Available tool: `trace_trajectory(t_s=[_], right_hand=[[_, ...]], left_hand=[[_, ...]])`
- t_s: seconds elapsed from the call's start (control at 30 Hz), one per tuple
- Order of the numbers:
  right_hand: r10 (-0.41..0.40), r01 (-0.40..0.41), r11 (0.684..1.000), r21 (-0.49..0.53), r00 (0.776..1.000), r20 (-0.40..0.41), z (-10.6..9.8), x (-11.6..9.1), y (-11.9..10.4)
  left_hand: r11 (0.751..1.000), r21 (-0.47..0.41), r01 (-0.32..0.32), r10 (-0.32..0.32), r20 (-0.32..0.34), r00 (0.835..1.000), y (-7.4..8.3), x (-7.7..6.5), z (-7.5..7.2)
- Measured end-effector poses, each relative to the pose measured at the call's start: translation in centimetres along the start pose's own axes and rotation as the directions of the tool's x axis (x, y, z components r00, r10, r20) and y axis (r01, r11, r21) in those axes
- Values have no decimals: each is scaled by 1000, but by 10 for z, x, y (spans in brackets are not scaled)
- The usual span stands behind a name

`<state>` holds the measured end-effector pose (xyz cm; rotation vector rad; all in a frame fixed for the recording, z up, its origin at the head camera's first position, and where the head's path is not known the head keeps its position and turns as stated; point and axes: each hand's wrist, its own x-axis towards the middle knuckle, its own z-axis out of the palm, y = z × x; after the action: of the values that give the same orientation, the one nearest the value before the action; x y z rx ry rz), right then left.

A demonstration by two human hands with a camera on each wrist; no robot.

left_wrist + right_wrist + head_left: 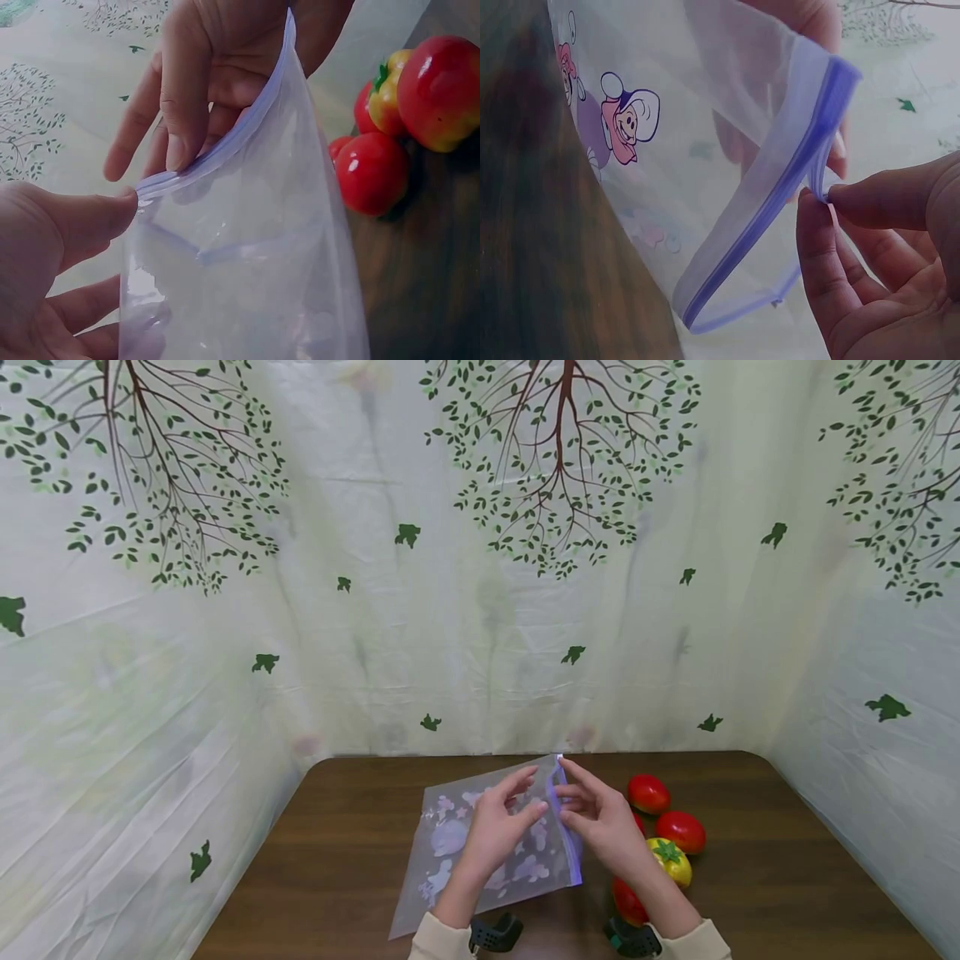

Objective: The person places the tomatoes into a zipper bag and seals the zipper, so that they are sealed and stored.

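Bag [450, 839]: probably light, limp, slippery; best held by the stiffer zip rim [746, 232]. Right hand [611, 827] pinches rim; left hand [491, 831] touches bag, pinch unclear.

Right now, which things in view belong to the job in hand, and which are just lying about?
Belong to the job:
zip bag
right hand, pinching its purple zip edge
left hand, at the bag

Seemingly just lying about, in neither hand:
red produce
yellow produce with green top
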<state>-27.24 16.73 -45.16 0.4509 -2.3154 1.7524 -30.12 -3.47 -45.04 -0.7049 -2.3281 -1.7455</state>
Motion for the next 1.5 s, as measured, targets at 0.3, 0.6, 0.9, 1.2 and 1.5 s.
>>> trace_trajectory(t_s=[0.3, 0.6, 0.9, 1.2, 1.5], right_hand=[[9, -10, 999, 36, 1000, 28, 2, -1, -5], [4, -10, 996, 85, 997, 76, 2, -2, -8], [8, -17, 994, 111, 997, 82, -2, -1, -7], [35, -33, 997, 75, 999, -26, -27, 1, -5], [68, -70, 997, -15, 994, -88, -51, -1, -4]], left_hand=[[999, 8, 39, -39, 17, 999, -1, 1, 1], [993, -78, 92, -92, 2, 996, -7, 2, 3], [985, -121, 126, -134, -53, 990, -7, 2, 3], [981, -121, 149, -162, -114, 980, -11, 0, 0], [981, -121, 152, -168, -143, 975, -12, 1, -3]])
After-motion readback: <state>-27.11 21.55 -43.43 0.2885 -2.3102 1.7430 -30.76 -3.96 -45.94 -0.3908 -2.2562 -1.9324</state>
